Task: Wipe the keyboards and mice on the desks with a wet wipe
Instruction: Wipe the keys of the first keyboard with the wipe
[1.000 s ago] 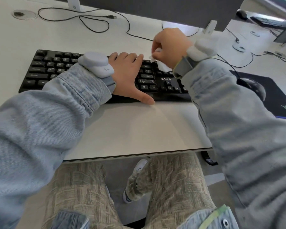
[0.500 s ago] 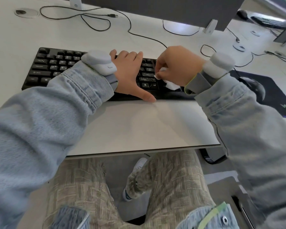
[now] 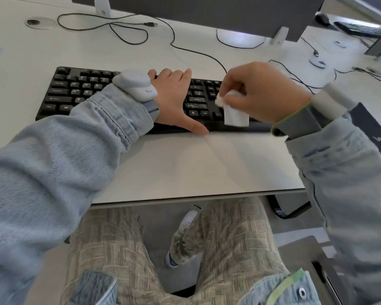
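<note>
The black keyboard [image 3: 128, 95] lies on the white desk [image 3: 185, 164], in front of the monitor [image 3: 207, 12]. The left hand [image 3: 174, 100] rests flat on the middle keys, fingers straight, with the thumb spread over the front edge. The right hand [image 3: 260, 91] has its fingers curled and pinches a white wet wipe [image 3: 233, 111] over the right part of the keyboard. A black mouse pad [image 3: 370, 128] lies to the right.

Keyboard [image 3: 79, 93] on desk [image 3: 185, 164], before monitor [image 3: 207, 9].
</note>
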The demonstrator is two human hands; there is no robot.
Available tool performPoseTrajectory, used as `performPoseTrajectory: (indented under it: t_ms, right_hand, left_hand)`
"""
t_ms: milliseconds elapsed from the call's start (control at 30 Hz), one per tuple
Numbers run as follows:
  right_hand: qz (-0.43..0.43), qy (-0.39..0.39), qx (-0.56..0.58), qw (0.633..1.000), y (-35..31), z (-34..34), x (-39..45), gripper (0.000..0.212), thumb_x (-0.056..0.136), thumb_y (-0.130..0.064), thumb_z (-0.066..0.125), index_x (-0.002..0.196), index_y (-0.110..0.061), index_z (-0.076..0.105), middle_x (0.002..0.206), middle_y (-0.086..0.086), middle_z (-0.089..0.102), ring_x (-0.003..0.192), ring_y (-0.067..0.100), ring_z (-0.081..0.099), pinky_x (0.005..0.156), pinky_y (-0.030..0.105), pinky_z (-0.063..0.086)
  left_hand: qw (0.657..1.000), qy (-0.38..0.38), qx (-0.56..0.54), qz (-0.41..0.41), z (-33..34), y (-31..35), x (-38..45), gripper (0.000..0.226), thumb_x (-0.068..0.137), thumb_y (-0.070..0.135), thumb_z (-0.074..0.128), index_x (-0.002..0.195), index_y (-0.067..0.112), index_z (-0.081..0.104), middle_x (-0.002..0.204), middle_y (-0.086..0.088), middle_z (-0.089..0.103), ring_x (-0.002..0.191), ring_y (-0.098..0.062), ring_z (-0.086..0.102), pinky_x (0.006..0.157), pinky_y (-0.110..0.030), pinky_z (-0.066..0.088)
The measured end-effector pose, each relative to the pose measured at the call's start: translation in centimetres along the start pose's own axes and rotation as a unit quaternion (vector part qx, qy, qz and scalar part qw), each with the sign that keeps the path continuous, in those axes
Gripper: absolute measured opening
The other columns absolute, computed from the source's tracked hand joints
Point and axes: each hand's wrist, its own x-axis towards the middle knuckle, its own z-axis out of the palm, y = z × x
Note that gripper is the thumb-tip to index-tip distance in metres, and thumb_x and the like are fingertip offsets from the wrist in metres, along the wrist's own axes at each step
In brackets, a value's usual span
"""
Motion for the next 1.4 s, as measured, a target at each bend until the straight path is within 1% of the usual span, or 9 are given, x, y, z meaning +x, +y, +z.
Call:
performPoseTrajectory:
  t_ms: [133, 233, 333, 533, 833, 1000, 1233, 1333, 1400]
  right_hand:
    - [0.046, 0.069, -0.017, 0.996, 2.7, 0.2, 4.2, 0.024, 0.079, -0.015, 0.054, 0.091, -0.016, 0.075, 0.083, 0.003, 0.069, 0.074, 0.015, 0.057, 0.067, 0.022, 0.039]
    - [0.047, 0.064, -0.031, 0.996, 3.4, 1.3, 7.2, 0.020, 0.078, -0.015, 0.057, 0.084, -0.017, 0.076, 0.075, 0.000, 0.065, 0.070, 0.013, 0.051, 0.055, 0.021, 0.031]
    - [0.028, 0.038, -0.034, 0.998, 3.2, 2.1, 9.1, 0.017, 0.078, -0.016, 0.060, 0.084, -0.019, 0.076, 0.072, -0.004, 0.058, 0.072, 0.013, 0.051, 0.060, 0.021, 0.034]
    - [0.018, -0.021, -0.025, 0.999, 3.2, 3.1, 10.5, 0.013, 0.077, -0.019, 0.064, 0.081, -0.026, 0.073, 0.075, -0.005, 0.064, 0.072, 0.016, 0.058, 0.064, 0.026, 0.044]
    - [-0.008, -0.035, -0.015, 0.999, 1.0, 3.9, 12.7, 0.013, 0.080, -0.020, 0.063, 0.084, -0.016, 0.075, 0.071, -0.008, 0.060, 0.064, 0.009, 0.053, 0.054, 0.018, 0.036]
    - [-0.026, -0.032, -0.006, 0.999, -2.1, 4.6, 13.8, 0.015, 0.081, -0.018, 0.062, 0.085, -0.014, 0.076, 0.068, -0.006, 0.058, 0.066, 0.012, 0.053, 0.051, 0.013, 0.030]
    - [-0.014, -0.036, 0.004, 0.999, -3.7, 4.8, 13.2, 0.019, 0.081, -0.015, 0.057, 0.085, -0.016, 0.075, 0.078, -0.002, 0.065, 0.071, 0.014, 0.057, 0.058, 0.020, 0.037]
    - [-0.011, -0.040, 0.006, 0.999, -3.6, 4.7, 12.7, 0.018, 0.082, -0.014, 0.057, 0.085, -0.016, 0.074, 0.079, -0.003, 0.062, 0.074, 0.013, 0.056, 0.055, 0.017, 0.036]
    - [-0.008, -0.039, 0.006, 0.999, -3.9, 4.7, 12.6, 0.017, 0.082, -0.013, 0.057, 0.084, -0.018, 0.073, 0.081, -0.004, 0.062, 0.076, 0.014, 0.058, 0.061, 0.020, 0.042]
  left_hand:
    - [1.000, 0.011, 0.003, 0.002, 0.2, 0.3, 0.5, 0.164, 0.031, 0.111, 0.027, 0.157, 0.008, 0.009, 0.152, -0.004, 0.038, 0.138, -0.029, 0.035, 0.117, -0.055, 0.021]
    - [1.000, 0.008, 0.020, -0.005, -0.3, -0.3, 0.0, 0.162, 0.031, 0.110, 0.026, 0.157, 0.008, 0.008, 0.155, -0.005, 0.033, 0.142, -0.030, 0.031, 0.120, -0.059, 0.010]
    - [0.999, -0.021, 0.036, -0.028, -1.5, -3.1, -1.5, 0.163, 0.028, 0.109, 0.027, 0.158, 0.013, 0.002, 0.160, -0.005, 0.025, 0.147, -0.030, 0.023, 0.122, -0.058, 0.003]
    - [0.995, -0.093, 0.035, -0.017, -1.5, -6.9, -3.4, 0.158, 0.028, 0.110, 0.032, 0.156, 0.029, -0.014, 0.160, -0.001, 0.023, 0.148, -0.028, 0.021, 0.123, -0.056, 0.003]
    - [0.998, -0.056, 0.012, 0.010, -0.7, -7.0, -3.3, 0.159, 0.031, 0.110, 0.033, 0.158, 0.025, -0.010, 0.146, -0.003, 0.032, 0.138, -0.029, 0.028, 0.121, -0.051, 0.015]
    - [0.999, -0.050, 0.012, 0.003, -0.9, -6.8, -3.0, 0.160, 0.029, 0.109, 0.035, 0.158, 0.025, -0.009, 0.149, -0.004, 0.033, 0.139, -0.030, 0.029, 0.121, -0.052, 0.016]
    - [0.994, -0.094, 0.049, -0.021, -1.5, -6.0, -2.1, 0.167, 0.022, 0.110, 0.035, 0.158, 0.025, -0.011, 0.153, -0.001, 0.031, 0.141, -0.030, 0.030, 0.120, -0.055, 0.016]
    - [0.993, -0.099, 0.050, -0.028, -1.6, -5.7, -1.9, 0.168, 0.021, 0.109, 0.036, 0.158, 0.024, -0.012, 0.157, -0.001, 0.028, 0.145, -0.029, 0.026, 0.121, -0.056, 0.010]
    - [0.994, -0.099, 0.045, -0.029, -1.7, -5.8, -2.1, 0.167, 0.023, 0.108, 0.036, 0.157, 0.024, -0.014, 0.158, 0.000, 0.025, 0.147, -0.028, 0.023, 0.122, -0.056, 0.006]
